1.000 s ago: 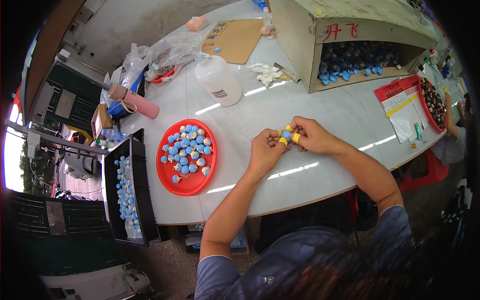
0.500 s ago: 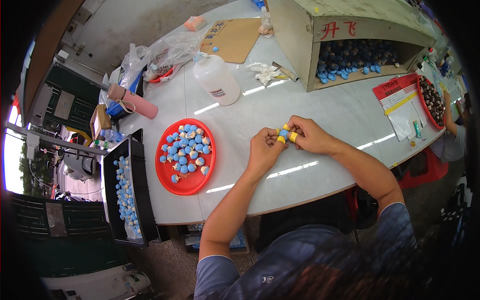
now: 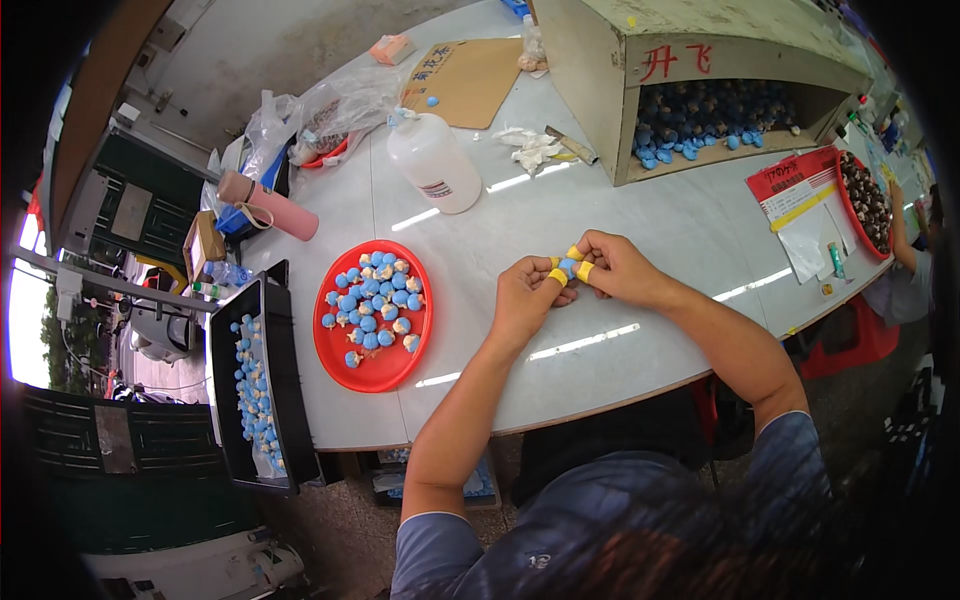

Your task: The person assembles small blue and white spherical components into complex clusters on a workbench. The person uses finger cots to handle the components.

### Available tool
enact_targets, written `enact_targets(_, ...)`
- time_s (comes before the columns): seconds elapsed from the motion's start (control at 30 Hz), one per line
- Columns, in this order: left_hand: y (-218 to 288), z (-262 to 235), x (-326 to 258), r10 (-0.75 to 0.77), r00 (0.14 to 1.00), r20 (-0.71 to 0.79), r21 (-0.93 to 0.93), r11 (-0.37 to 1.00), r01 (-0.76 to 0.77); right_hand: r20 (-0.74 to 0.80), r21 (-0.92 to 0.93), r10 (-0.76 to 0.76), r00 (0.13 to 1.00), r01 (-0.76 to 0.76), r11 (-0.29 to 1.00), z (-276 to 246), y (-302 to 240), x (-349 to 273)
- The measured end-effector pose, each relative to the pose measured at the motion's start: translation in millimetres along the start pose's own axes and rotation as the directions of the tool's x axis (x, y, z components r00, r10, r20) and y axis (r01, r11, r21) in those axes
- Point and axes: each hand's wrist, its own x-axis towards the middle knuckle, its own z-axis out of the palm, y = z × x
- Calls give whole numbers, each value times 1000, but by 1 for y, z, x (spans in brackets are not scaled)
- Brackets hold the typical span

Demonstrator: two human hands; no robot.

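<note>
My two bare hands meet above a pale, glossy table [image 3: 470, 250], a little right of centre in the view. My left hand [image 3: 525, 292] and right hand [image 3: 613, 270] are nearly closed, thumbs and fingers drawn together in a pinch. Between their tips is a small blue piece [image 3: 569, 267], mostly covered by my fingers, so I cannot tell its full shape. Yellow wraps [image 3: 585, 271] circle several of my fingertips.

To the left of my hands, well apart from them, sits a round red plate [image 3: 370, 375] holding a cluster of small blue-and-cream balls [image 3: 372, 292]. Left of that, beyond the table's edge, is a long black tray [image 3: 287, 400] with more blue pieces [image 3: 256, 405] inside. Behind the plate stand a white plastic bottle [image 3: 435, 168] and, farther left, a tilted pink flask [image 3: 272, 207].

At the back, a flat cardboard sheet [image 3: 465, 85] lies near crumpled white tissue [image 3: 533, 150]. At the back right is a large greyish box [image 3: 590, 100], open at the front, with many blue pieces heaped inside. At the far right, a red basin [image 3: 853, 215] holds dark and whitish bits beside a red-and-white packet [image 3: 795, 190].
</note>
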Motion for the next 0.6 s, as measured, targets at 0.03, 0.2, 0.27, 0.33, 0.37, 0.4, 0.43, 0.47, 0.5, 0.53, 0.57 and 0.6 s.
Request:
enact_targets(0.03,1,-1,0,-17,1000,12,-6,1000,17,4,11,11,1000,-11,1000,0,0,0)
enact_targets(0.2,4,-6,0,-50,998,40,-41,998,52,6,25,41,999,-41,999,1,-2,0)
enact_targets(0.27,3,-7,-1,-60,997,43,-47,997,62,-1,71,62,998,-62,996,1,-3,0)
enact_targets(0.33,0,-8,-1,-38,998,44,-45,998,40,3,68,72,997,-72,995,2,-2,0)
enact_targets(0.37,0,-7,0,-38,998,45,-46,998,40,1,65,82,997,-82,994,1,-1,0)
enact_targets(0.4,1,-6,0,-43,998,43,-48,998,45,1,65,84,996,-84,994,0,1,1)
enact_targets(0.43,0,-5,0,-50,998,42,-50,997,52,3,60,74,997,-74,995,0,4,2)
enact_targets(0.47,2,-5,0,-46,998,41,-48,998,48,6,54,56,998,-56,997,0,3,2)
enact_targets(0.5,3,-4,-1,-33,999,42,-50,998,36,5,54,52,999,-52,997,0,2,1)
enact_targets(0.53,3,-3,-1,-21,999,42,-52,998,23,3,45,31,1000,-31,998,0,1,1)
enact_targets(0.57,1,-4,0,-23,999,42,-52,998,25,3,39,15,1000,-15,999,1,2,2)
enact_targets(0.6,-1,-4,1,-14,999,31,-42,999,16,3,40,16,1000,-16,999,1,2,3)
